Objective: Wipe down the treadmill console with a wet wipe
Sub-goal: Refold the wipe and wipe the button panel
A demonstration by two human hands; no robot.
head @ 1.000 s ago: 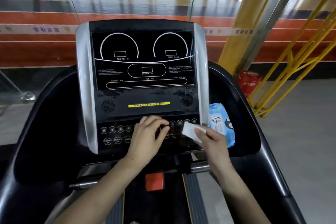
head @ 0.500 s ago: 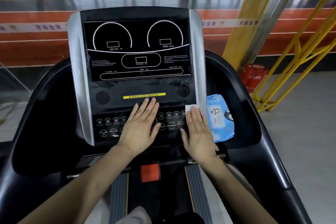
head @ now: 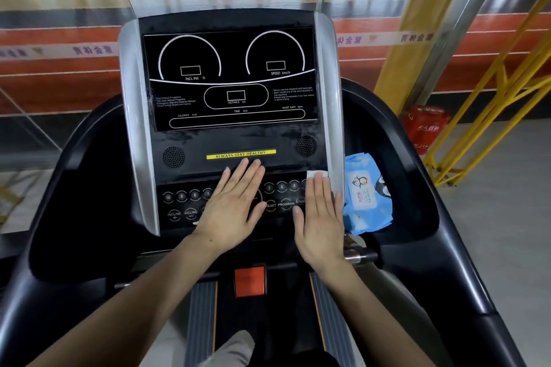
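Reading "ALWAYS STAY HEALTHY", yellow strip point(head: 241, 154) just beyond left hand point(head: 232, 205)

The left hand point(head: 235, 205) lies flat, fingers straight, on the treadmill console point(head: 229, 140) buttons. Just to its right, the right hand point(head: 322, 217) presses a white wet wipe point(head: 317, 173) flat under its fingertips. Beside that hand's outer edge sits a blue wipe pack point(head: 366, 197).

My two forearms bare, no sleeves; left hand point(head: 235, 205), right hand point(head: 320, 217) ungloved; grey trouser leg point(head: 235, 348).
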